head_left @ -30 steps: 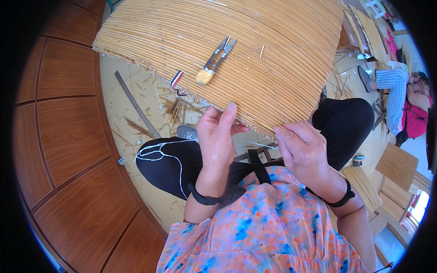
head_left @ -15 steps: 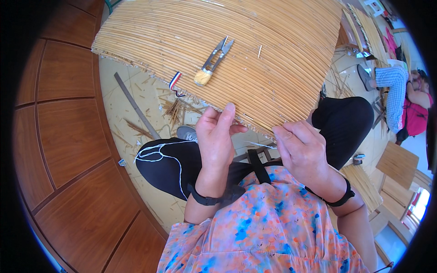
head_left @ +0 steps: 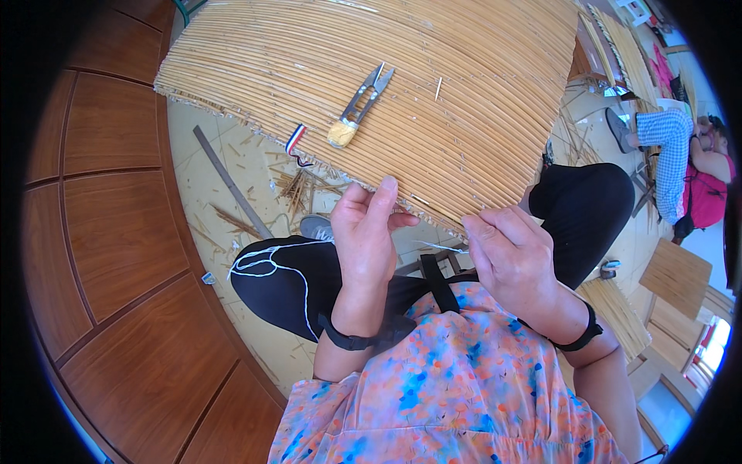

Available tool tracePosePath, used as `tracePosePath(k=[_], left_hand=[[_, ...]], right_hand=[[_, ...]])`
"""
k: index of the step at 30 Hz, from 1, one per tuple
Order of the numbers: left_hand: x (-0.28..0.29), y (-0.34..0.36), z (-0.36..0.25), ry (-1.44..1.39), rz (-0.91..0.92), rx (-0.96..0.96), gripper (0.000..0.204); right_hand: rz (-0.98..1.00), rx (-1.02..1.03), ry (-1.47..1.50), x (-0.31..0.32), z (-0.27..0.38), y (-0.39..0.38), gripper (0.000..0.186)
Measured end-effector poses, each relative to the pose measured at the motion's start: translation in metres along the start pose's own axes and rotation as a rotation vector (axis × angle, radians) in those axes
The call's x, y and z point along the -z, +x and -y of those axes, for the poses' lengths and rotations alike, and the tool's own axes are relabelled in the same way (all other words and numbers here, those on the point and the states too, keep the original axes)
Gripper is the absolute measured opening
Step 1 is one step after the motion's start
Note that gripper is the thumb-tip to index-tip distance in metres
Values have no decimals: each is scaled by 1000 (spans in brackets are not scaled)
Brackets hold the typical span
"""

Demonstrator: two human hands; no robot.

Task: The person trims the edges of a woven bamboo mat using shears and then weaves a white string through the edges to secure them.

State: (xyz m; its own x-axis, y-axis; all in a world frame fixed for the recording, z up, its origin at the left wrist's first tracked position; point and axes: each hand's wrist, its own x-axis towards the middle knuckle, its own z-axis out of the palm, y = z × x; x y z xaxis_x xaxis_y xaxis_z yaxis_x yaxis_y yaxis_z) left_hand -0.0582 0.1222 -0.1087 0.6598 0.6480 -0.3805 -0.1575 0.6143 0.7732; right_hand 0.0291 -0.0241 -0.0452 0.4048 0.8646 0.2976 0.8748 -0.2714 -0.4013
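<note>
A large mat of thin straw-coloured reed stalks (head_left: 433, 116) slopes up and away from my lap. My left hand (head_left: 367, 232) grips its near edge, thumb on top and the other fingers partly hidden beneath. At the near right corner of that edge, my right hand (head_left: 514, 247) is closed in a pinch on the mat; its fingertips are partly hidden. A short white thread end (head_left: 444, 247) sticks out beside the right fingers. Thread snips (head_left: 362, 104) with yellow wrapping lie on the mat. A striped ribbon (head_left: 295, 139) hangs at its left edge.
More white thread (head_left: 267, 263) is looped over my left knee. Reed scraps (head_left: 297, 185) and a long flat strip (head_left: 228, 178) lie on the tiled floor. Brown wooden panels (head_left: 116, 216) rise at the left. Another person (head_left: 672, 162) sits at the far right, near a wooden stool (head_left: 675, 272).
The mat, with the snips and ribbon on it, has shifted very slightly to the left. Both hands keep nearly the same place and grip.
</note>
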Motion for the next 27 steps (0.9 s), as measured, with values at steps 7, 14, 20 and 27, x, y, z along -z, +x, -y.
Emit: tracePosePath(k=[7,14,20,27], left_hand=[[-2,0,-1,-9,-30,7,18],[1,0,0,3,-6,-2,16],[1,1,0,0,-4,-2,16],[2,1,0,10,-7,-5,16]], right_hand=[[13,-12,14,-1,0,0,33],[16,-13,10,-1,1,1,33],[12,-5,17,-2,0,0,34],[13,-5,9,-1,0,0,34]])
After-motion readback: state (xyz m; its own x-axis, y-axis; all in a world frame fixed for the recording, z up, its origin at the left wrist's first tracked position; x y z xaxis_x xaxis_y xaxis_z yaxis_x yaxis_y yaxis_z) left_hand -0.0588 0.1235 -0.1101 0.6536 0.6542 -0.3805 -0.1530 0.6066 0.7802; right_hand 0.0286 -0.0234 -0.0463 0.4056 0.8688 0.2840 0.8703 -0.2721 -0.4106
